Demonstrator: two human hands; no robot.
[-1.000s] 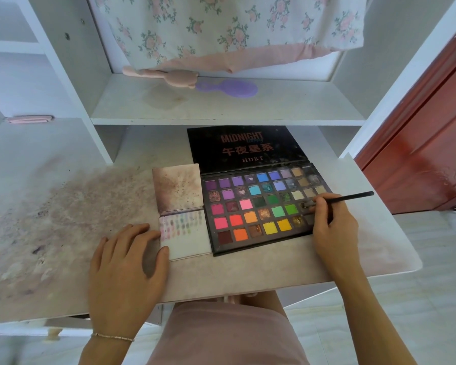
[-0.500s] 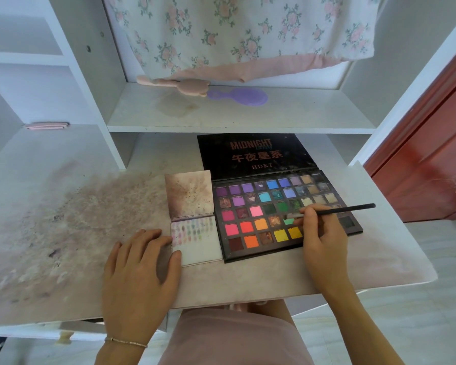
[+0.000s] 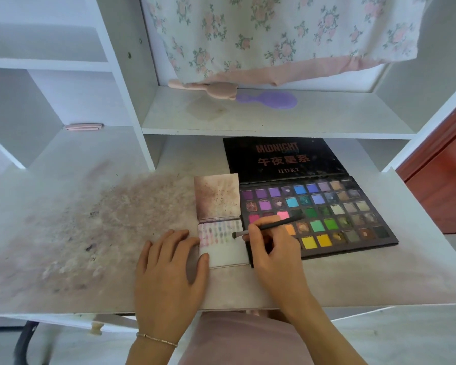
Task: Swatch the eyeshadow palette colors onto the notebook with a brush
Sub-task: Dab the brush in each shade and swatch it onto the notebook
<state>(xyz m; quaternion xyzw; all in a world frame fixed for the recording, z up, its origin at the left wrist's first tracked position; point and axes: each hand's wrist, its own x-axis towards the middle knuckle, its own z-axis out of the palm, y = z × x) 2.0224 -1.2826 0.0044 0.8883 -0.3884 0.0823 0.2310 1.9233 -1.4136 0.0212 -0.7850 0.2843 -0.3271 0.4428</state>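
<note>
Notebook (image 3: 223, 252) pages lie open on the stained desk (image 3: 90, 233), pinned at the near left corner by the left hand (image 3: 169, 262), which is spread flat with straight fingers, its thumb touching the page edge. Just to the right, the brush (image 3: 266, 227) is pinched by the curled fingers of the right hand (image 3: 271, 248), and its dark tip is set on the page at the right end of the swatch rows. Two short rows of pale pink, green and grey dabs are laid down above the thumb; the lower part of the page is bare, so the task is judged well short of halfway, with most pans unswatched. Beyond the right hand the eyeshadow palette (image 3: 327, 214) lies open, its near left pans covered by that hand. Which colour is loaded on the tip cannot be told, and the individual swatches are too faint to be matched to pans.
</note>
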